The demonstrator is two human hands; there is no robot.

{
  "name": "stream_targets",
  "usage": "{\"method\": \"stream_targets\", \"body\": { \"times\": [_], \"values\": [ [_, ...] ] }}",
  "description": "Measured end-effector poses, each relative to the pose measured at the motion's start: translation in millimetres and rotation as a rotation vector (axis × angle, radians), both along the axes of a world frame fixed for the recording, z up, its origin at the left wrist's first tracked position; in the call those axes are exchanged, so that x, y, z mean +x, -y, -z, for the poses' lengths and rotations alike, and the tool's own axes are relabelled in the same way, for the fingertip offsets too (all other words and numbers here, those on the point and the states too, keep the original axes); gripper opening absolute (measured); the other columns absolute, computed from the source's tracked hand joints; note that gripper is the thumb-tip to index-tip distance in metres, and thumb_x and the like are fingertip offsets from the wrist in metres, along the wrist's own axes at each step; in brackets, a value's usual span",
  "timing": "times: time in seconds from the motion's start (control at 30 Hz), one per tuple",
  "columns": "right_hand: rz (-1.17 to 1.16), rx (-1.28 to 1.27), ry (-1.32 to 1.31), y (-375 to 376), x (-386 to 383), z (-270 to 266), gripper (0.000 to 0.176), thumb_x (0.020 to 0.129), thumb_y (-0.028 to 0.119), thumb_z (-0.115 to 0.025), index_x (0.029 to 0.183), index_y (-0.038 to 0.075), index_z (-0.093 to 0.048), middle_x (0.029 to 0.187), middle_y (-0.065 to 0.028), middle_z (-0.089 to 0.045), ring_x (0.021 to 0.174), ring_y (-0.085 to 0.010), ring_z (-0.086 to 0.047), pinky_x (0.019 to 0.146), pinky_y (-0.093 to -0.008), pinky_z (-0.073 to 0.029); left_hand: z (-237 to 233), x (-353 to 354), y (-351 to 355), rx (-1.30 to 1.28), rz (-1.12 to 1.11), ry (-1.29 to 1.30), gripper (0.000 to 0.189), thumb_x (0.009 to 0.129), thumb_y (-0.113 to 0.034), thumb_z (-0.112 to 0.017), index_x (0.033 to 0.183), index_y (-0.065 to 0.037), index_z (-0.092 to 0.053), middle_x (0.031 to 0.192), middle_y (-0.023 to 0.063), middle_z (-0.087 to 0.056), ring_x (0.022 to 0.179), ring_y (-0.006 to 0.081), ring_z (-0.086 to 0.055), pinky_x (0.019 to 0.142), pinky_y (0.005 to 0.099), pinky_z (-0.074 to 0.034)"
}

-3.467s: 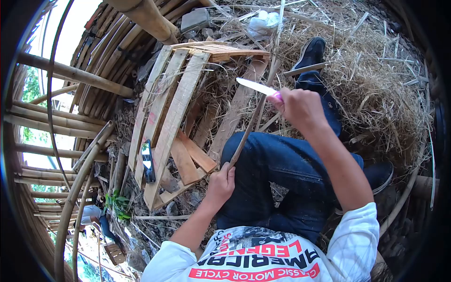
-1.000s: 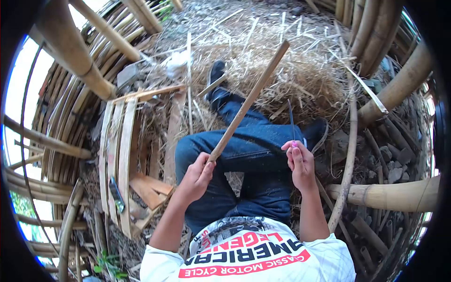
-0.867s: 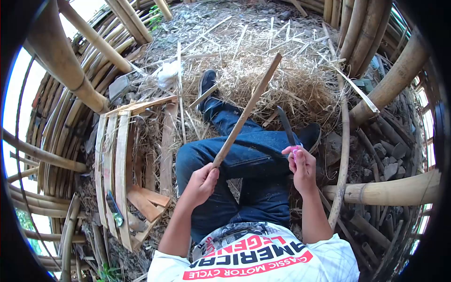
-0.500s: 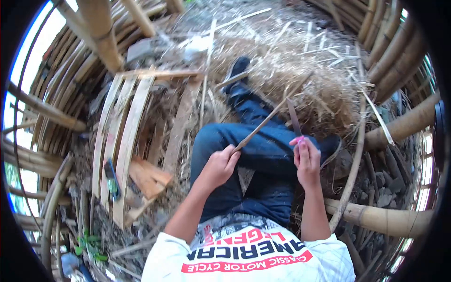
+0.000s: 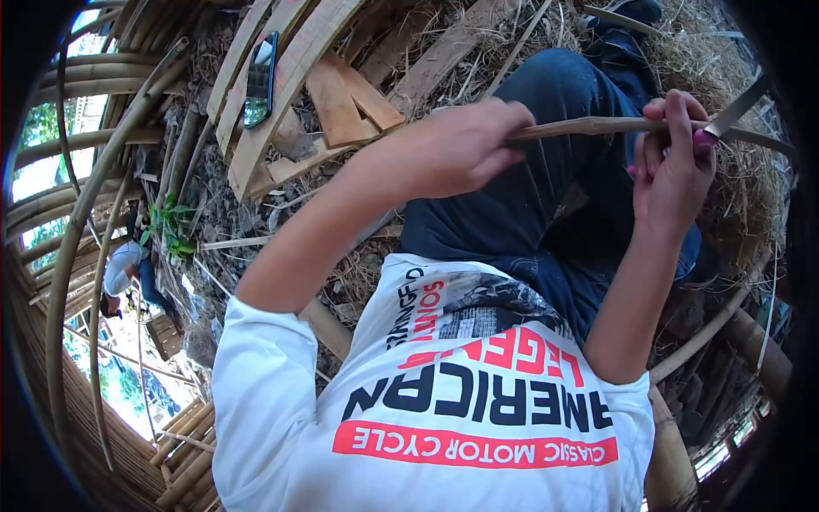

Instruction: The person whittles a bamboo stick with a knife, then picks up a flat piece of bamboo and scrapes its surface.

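My left hand is closed around one end of a thin brown bamboo strip, which lies across above my bent leg. In my right hand is a knife with a pink handle, its blade slanting up and to the right. The fingers of that hand also rest against the strip, close to the handle. Past the blade, the strip's far end runs to the right edge of the view. Most of the handle is hidden in my fingers.
Wooden slats of a pallet lie at upper left, with a phone on them. Dry shavings cover ground at right. Bamboo poles surround me. Another person is beyond the poles at left, near a green plant.
The view has swung left and down. The strip went from slanting to nearly level, and my right hand has come onto it with the knife, which was at the strip's far side before.
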State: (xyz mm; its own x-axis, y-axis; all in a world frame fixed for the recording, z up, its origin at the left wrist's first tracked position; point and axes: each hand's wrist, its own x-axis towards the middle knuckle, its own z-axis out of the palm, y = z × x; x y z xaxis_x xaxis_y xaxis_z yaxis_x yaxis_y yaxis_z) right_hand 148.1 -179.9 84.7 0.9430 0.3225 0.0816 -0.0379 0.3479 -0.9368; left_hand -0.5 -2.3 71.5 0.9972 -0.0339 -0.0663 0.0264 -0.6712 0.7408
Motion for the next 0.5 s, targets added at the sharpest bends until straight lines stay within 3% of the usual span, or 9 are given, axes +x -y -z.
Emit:
{"method": "stream_targets", "body": {
  "times": [0.03, 0.1, 0.17, 0.3, 0.37, 0.43, 0.5],
  "values": [
    [-0.002, -0.001, 0.003, -0.3, 1.6, -1.1, 0.017, 0.089, 0.018, -0.070, 0.090, 0.001, -0.065, 0.077, -0.0094, -0.068, 0.039, -0.0014, -0.036, 0.035, -0.0185, -0.027, -5.3, -11.5, -3.4, 0.105, -0.096, 0.110, 0.027, 0.091, -0.013, -0.059, 0.117, -0.006, -0.054, 0.099, 0.0164, -0.062, 0.090, 0.0313, -0.063, 0.079, 0.0393, -0.049],
    [0.038, -0.301, 0.063, 0.7, 6.3, -2.4, 0.024, 0.088, 0.024, -0.071, 0.088, 0.001, -0.065, 0.075, -0.0087, -0.068, 0.039, -0.0013, -0.038, 0.036, -0.0183, -0.028, -26.8, -36.1, -13.3, 0.083, -0.245, 0.123, 0.035, 0.090, -0.010, -0.061, 0.124, -0.006, -0.053, 0.103, 0.0121, -0.059, 0.095, 0.0224, -0.061, 0.086, 0.0341, -0.047],
    [0.033, -0.294, 0.056, 5.7, 14.0, 4.6, 0.026, 0.088, 0.027, -0.071, 0.087, 0.001, -0.065, 0.075, -0.0086, -0.068, 0.039, -0.0012, -0.038, 0.036, -0.0181, -0.027, -35.6, -68.6, -31.0, -0.076, -0.386, 0.036, 0.028, 0.091, -0.008, -0.060, 0.118, -0.003, -0.055, 0.097, 0.0063, -0.058, 0.094, 0.0147, -0.058, 0.088, 0.0296, -0.045],
    [0.072, -0.384, 0.059, 6.3, 20.1, 6.6, 0.031, 0.088, 0.032, -0.071, 0.087, 0.001, -0.066, 0.064, -0.0033, -0.062, 0.039, -0.0009, -0.037, 0.037, -0.0182, -0.026, -24.4, -149.0, -53.9, -0.294, -0.588, -0.400, 0.015, 0.092, -0.012, -0.057, 0.103, -0.001, -0.057, 0.085, 0.0046, -0.057, 0.083, 0.0116, -0.059, 0.075, 0.0279, -0.048],
    [0.036, -0.431, 0.083, 13.8, 27.7, 14.0, 0.030, 0.089, 0.031, -0.070, 0.089, 0.001, -0.067, 0.060, 0.0000, -0.057, 0.040, -0.0006, -0.036, 0.037, -0.0185, -0.026, 9.3, -180.1, -53.1, -0.244, -0.572, -0.722, 0.019, 0.091, -0.015, -0.059, 0.103, -0.001, -0.058, 0.086, 0.0083, -0.061, 0.081, 0.0155, -0.060, 0.074, 0.0303, -0.048],
    [-0.001, -0.480, 0.108, 18.8, 33.4, 16.1, 0.029, 0.089, 0.030, -0.070, 0.091, 0.001, -0.068, 0.057, 0.0032, -0.051, 0.040, -0.0004, -0.035, 0.037, -0.0187, -0.025, 45.0, -194.2, -36.2, -0.011, -0.568, -0.973, 0.026, 0.089, -0.021, -0.062, 0.104, 0.000, -0.059, 0.093, 0.0143, -0.065, 0.086, 0.0247, -0.064, 0.078, 0.0353, -0.050],
    [-0.102, -0.443, 0.049, 21.9, 35.9, 14.2, 0.028, 0.089, 0.028, -0.070, 0.098, 0.002, -0.069, 0.053, 0.0071, -0.043, 0.040, 0.0002, -0.033, 0.037, -0.0189, -0.024, 112.1, -224.7, -24.0, 0.100, -0.580, -1.022, 0.034, 0.084, -0.023, -0.066, 0.108, 0.000, -0.059, 0.101, 0.0202, -0.065, 0.093, 0.0343, -0.064, 0.083, 0.0404, -0.049]
  ]
}}
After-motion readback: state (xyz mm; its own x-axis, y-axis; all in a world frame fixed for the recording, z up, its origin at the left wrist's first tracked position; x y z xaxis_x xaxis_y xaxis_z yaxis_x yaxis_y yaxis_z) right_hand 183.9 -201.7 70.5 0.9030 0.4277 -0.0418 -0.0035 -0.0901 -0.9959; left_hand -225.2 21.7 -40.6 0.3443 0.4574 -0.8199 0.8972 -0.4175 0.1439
